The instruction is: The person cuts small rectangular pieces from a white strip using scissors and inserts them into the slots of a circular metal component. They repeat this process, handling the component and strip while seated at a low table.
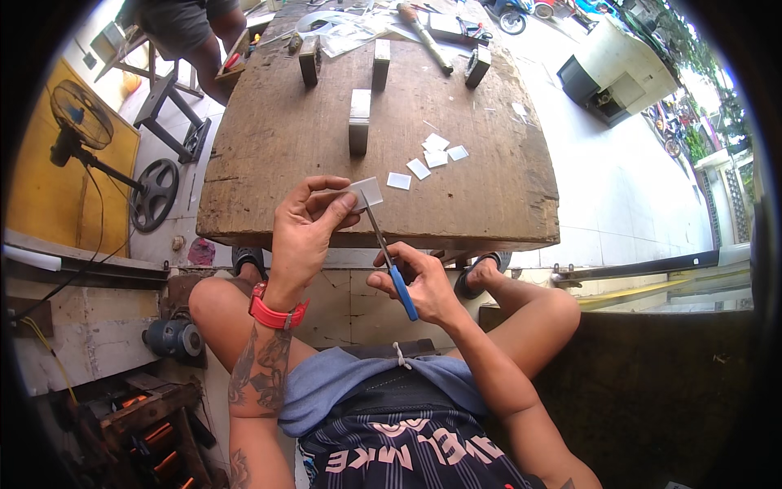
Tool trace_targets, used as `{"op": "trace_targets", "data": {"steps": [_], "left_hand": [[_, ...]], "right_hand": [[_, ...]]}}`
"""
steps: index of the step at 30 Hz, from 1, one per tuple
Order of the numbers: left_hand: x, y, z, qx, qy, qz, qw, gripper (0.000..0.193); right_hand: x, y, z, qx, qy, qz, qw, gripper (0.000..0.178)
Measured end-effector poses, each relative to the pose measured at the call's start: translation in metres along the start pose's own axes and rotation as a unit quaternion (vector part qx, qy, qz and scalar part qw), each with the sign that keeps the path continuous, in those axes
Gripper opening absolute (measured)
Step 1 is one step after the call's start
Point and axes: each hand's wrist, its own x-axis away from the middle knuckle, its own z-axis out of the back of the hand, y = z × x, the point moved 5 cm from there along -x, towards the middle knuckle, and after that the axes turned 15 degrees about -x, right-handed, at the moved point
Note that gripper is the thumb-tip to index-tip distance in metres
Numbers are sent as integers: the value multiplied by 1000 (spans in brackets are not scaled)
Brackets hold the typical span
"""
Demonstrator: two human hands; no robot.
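Observation:
Between the thumb and fingers of my left hand [322, 208] is a translucent white plastic strip [371, 192], held above the table's near edge. My right hand [419, 281] grips a pair of scissors [401, 292] with blue handles. Their metal blades point up and away, meeting the strip beside my left thumb. Whether the blades are parted is too small to tell. Several small white rectangular pieces [419, 169] lie on the wooden table [277, 155] just past the strip. Behind my left fingers stands an upright metal block [358, 122].
More upright blocks [309, 61] stand farther back. A wooden-handled tool [425, 39] and clear plastic sheets [346, 28] lie at the table's far end. On the left are a fan [80, 114] and another person's legs [208, 49]. A white cabinet [623, 65] sits at far right.

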Motion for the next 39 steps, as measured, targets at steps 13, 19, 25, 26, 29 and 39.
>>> {"op": "trace_targets", "data": {"steps": [13, 19, 25, 26, 29, 39], "left_hand": [[5, -7, -12, -5, -20, 28, 999, 23], [13, 0, -16, -59, -128, 63, 988, 22], [23, 15, -20, -308, -167, -12, 937, 30], [19, 16, -16, -287, -145, 4, 947, 28], [2, 22, -3, -256, -39, -13, 966, 31], [-107, -9, 1, -247, 82, 66, 963, 66]], "right_hand": [[-2, 6, 1, -18, 30, -48, 998, 42], [10, -31, 19, 32, 52, 25, 998, 51], [26, -92, 140, 350, 190, 121, 909, 53], [19, -94, 160, 381, 226, 100, 891, 47], [0, -99, 186, 552, 272, 25, 788, 38], [-95, -82, 98, 482, 240, 118, 834, 32]]}}
